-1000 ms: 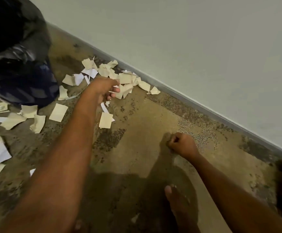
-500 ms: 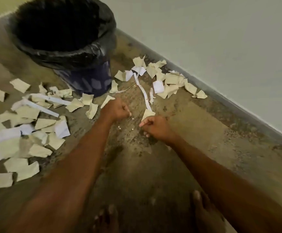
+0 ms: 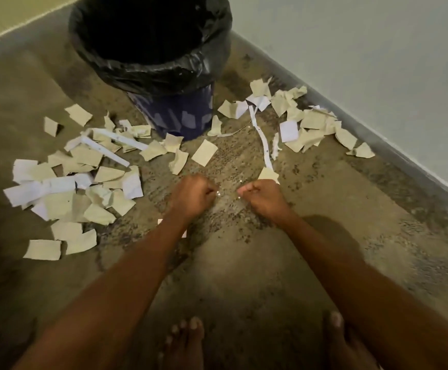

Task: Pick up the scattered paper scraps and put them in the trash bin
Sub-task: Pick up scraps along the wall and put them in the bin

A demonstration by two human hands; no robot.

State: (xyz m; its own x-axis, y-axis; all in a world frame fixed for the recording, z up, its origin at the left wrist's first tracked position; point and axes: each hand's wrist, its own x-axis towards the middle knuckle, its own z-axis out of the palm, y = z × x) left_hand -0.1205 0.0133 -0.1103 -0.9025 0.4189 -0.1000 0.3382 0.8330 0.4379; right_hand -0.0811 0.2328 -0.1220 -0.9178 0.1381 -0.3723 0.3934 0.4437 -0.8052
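The trash bin (image 3: 180,116) is dark blue with a black liner (image 3: 148,73) and stands at the top centre of the floor. Beige and white paper scraps lie in a big pile on the left (image 3: 84,188) and another by the wall (image 3: 305,124). A long white strip (image 3: 261,137) runs between them. My left hand (image 3: 193,194) and my right hand (image 3: 263,198) are closed fists low over the floor, side by side, with tiny white bits (image 3: 217,193) between them. One beige scrap (image 3: 268,174) lies just beyond my right hand. I see nothing held in either fist.
A pale wall with a grey skirting (image 3: 377,145) runs diagonally along the right. My bare feet (image 3: 188,340) stand at the bottom edge. The floor is stained, speckled concrete. A small white scrap (image 3: 184,233) shows beside my left forearm.
My left hand drew back from the scraps by the wall and closed. My right hand moved forward beside it. The view swung left, bringing the bin and left pile into sight.
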